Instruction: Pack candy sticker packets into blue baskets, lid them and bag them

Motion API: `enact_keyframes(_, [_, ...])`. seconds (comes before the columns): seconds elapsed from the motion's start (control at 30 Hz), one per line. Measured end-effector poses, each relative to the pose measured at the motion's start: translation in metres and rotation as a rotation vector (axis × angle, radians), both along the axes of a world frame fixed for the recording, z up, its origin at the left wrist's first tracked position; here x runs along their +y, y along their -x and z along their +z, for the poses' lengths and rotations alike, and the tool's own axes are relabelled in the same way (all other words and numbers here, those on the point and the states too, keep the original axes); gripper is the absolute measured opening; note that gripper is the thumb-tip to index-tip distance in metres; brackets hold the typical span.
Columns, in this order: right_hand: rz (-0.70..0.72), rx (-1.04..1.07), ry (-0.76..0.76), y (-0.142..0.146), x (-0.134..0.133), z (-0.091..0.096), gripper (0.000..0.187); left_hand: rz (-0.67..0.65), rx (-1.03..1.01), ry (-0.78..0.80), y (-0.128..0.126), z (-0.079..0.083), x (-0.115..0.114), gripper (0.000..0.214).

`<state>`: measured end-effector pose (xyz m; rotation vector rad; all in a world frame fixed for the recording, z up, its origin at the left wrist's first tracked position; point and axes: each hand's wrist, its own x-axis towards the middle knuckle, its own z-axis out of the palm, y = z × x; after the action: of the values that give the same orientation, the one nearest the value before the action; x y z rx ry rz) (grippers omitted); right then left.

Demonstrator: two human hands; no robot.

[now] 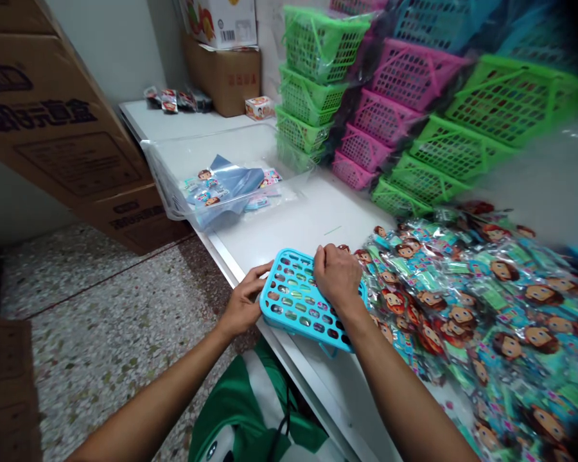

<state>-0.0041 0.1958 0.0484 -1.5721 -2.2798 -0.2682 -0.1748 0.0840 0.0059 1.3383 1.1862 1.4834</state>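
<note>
A light-blue plastic basket (293,298) rests near the front edge of the white table, its flat face with oval holes turned up. Through the holes, colourful contents show, too small to name. Whether that face is a lid or the basket's bottom I cannot tell. My left hand (245,300) grips the basket's left end, fingers curled round the far corner. Curled fingers of my right hand (338,273) press on the upper right edge of the same basket. Beside it, to the right, lies a large heap of clear-wrapped packets (443,301) with cartoon figures.
Behind stand stacks of green baskets (313,96), pink baskets (385,115) and more green ones. A clear plastic bin (161,186) holding blue film and printed packets sits at the table's left edge. Cardboard cartons (52,122) stand on the floor at left; a brown box (221,77) is farther back.
</note>
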Motion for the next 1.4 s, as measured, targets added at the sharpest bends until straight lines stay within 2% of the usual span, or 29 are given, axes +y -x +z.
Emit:
enact_keyframes(0.07, [0.0, -0.017, -0.007, 0.0, 0.0, 0.0, 0.031, 0.072, -0.196, 0.069, -0.002, -0.006, -0.002, 0.036])
enact_keyframes(0.13, [0.001, -0.023, -0.009, 0.001, -0.001, -0.001, 0.033, 0.045, -0.352, 0.148, -0.001, -0.005, -0.002, 0.033])
enact_keyframes(0.2, [0.0, -0.023, -0.007, 0.001, -0.001, -0.001, 0.034, 0.008, -0.422, 0.233, 0.0, 0.002, -0.002, 0.036])
enact_keyframes(0.3, [-0.01, -0.022, 0.004, 0.002, -0.002, -0.002, 0.035, 0.004, -0.266, 0.334, -0.006, 0.016, -0.001, 0.053])
enact_keyframes(0.4, [0.001, -0.007, -0.007, 0.001, -0.001, -0.002, 0.036, -0.002, -0.09, 0.348, -0.015, 0.024, -0.001, 0.06])
enact_keyframes(0.5, [0.113, 0.06, 0.012, 0.0, 0.002, -0.002, 0.034, 0.016, -0.165, 0.354, -0.02, 0.023, 0.001, 0.059])
enact_keyframes(0.6, [0.284, 0.089, 0.204, -0.002, 0.007, -0.004, 0.038, 0.032, -0.291, 0.428, -0.02, 0.019, 0.008, 0.066])
enact_keyframes(0.67, [0.302, 0.08, 0.333, -0.002, 0.01, -0.004, 0.042, 0.046, -0.276, 0.455, -0.02, 0.016, 0.013, 0.065])
enact_keyframes(0.8, [0.246, 0.108, 0.468, -0.002, 0.016, -0.002, 0.041, 0.182, 0.055, 0.387, -0.021, 0.012, 0.019, 0.055])
enact_keyframes(0.97, [0.258, 0.143, 0.606, 0.0, 0.022, 0.004, 0.038, 0.145, 0.229, 0.297, -0.018, 0.011, 0.017, 0.055])
enact_keyframes(1.1, [0.278, 0.157, 0.572, 0.004, 0.017, 0.005, 0.034, 0.168, 0.28, 0.228, -0.019, 0.012, 0.015, 0.048])
enact_keyframes(1.2, [0.346, 0.187, 0.494, 0.007, 0.012, 0.003, 0.029, 0.171, 0.207, 0.247, -0.022, 0.011, 0.013, 0.046])
enact_keyframes(1.3, [0.28, 0.155, 0.518, 0.009, 0.009, 0.002, 0.031, 0.168, 0.112, 0.283, -0.023, 0.008, 0.012, 0.046])
enact_keyframes(1.4, [0.215, 0.134, 0.549, 0.01, 0.01, 0.004, 0.034, 0.174, 0.235, 0.243, -0.019, 0.007, 0.014, 0.046])
